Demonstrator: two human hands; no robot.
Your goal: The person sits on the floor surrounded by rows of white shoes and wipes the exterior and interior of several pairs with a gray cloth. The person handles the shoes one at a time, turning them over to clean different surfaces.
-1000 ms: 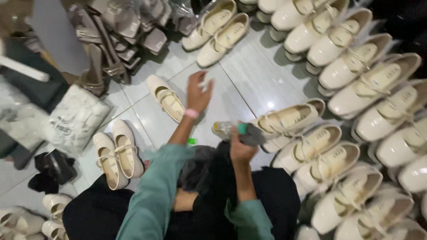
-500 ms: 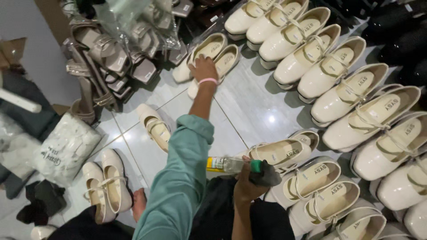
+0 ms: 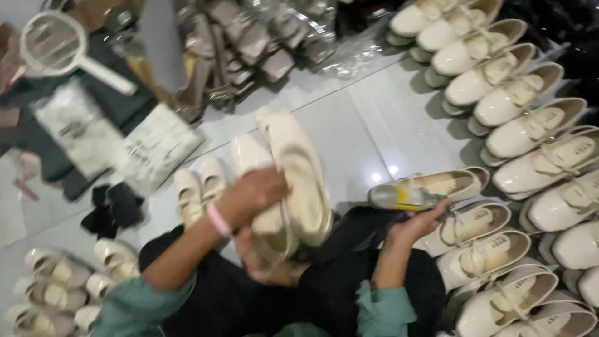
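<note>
The left hand (image 3: 249, 196) is closed around a pair of cream shoes (image 3: 290, 181). It holds them up over the lap, soles and sides facing the camera, toes pointing away. A pink band (image 3: 218, 219) sits on that wrist. The picture is blurry here, so the small parts of the shoes are hard to see.

The right hand (image 3: 417, 226) is closed on a small clear bottle (image 3: 402, 196) with a yellow label. The bottle lies on its side in the fingers, just in front of a single cream shoe (image 3: 452, 184) on the floor (image 3: 368, 125).

The two hands are apart, one on each side of the lap. The sleeves (image 3: 380, 309) are green and the lap is covered in black cloth.

On the right, many more cream shoes (image 3: 530, 134) stand in neat rows on the shiny grey floor. Another cream pair (image 3: 199, 187) lies just left of the held shoes. More lie at the bottom left (image 3: 68, 284). At the top is a heap of brown shoes (image 3: 243, 43). A white bag (image 3: 156, 146) and a white round racket (image 3: 56, 47) lie at the left.
</note>
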